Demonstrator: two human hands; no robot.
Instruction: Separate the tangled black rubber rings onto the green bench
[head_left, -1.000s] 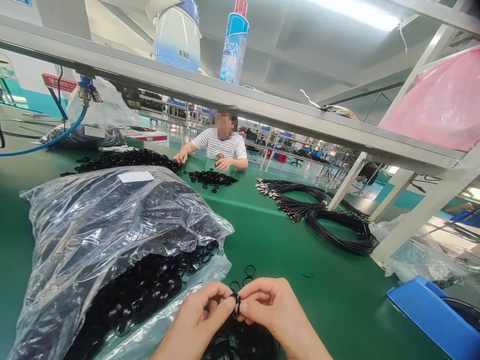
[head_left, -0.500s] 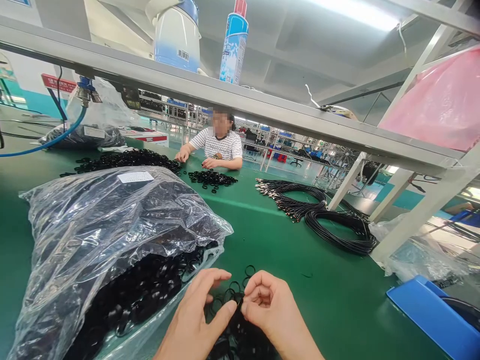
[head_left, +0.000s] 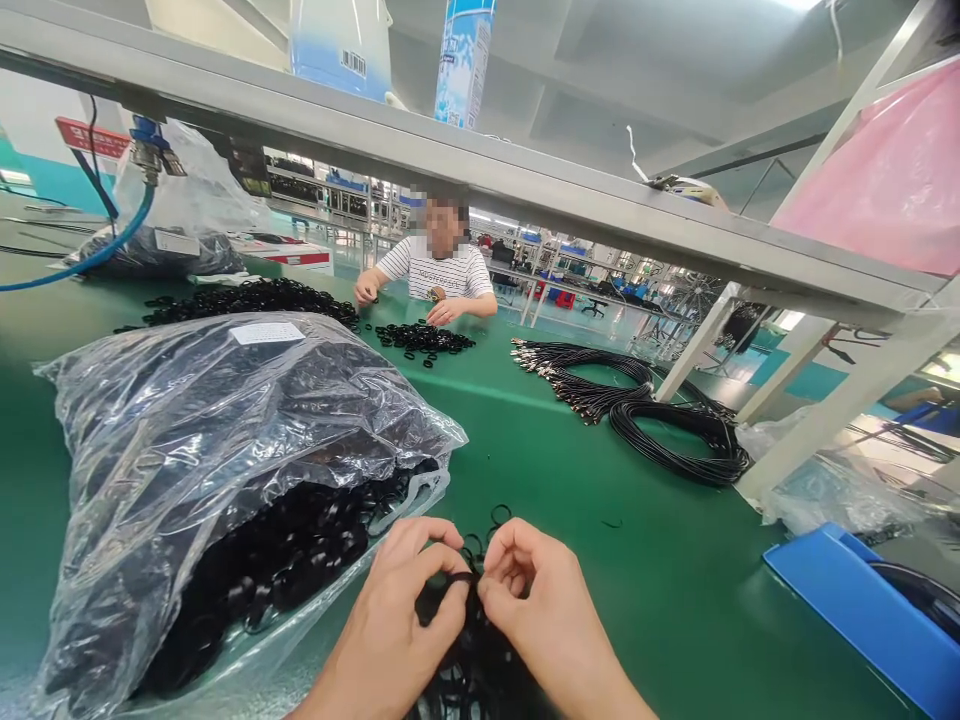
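Between my two hands is a small black ring (head_left: 462, 577), near the front edge of the view. The thumb and index finger of my left hand (head_left: 405, 595) pinch it from the left. My right hand (head_left: 544, 590) is also closed in a pinch, its fingertips meeting the ring's right side. Below them lies a loose pile of black rings (head_left: 476, 675), partly hidden by both hands. To the left, a large clear plastic bag (head_left: 225, 400) lies on its side, with many more black rings (head_left: 300, 550) showing at its mouth.
Across the green table (head_left: 660, 580), a co-worker in a striped shirt (head_left: 442, 272) handles another ring pile (head_left: 424, 338). Coiled black cables (head_left: 675, 440) lie at right, beside a shelf post (head_left: 847, 400) and a blue tray (head_left: 862, 610). A metal shelf (head_left: 450, 165) crosses overhead.
My left thumb and index finger, apart before, have closed on the black ring beside my right fingertips. The view has tilted slightly downward. The co-worker's hands have shifted a little.
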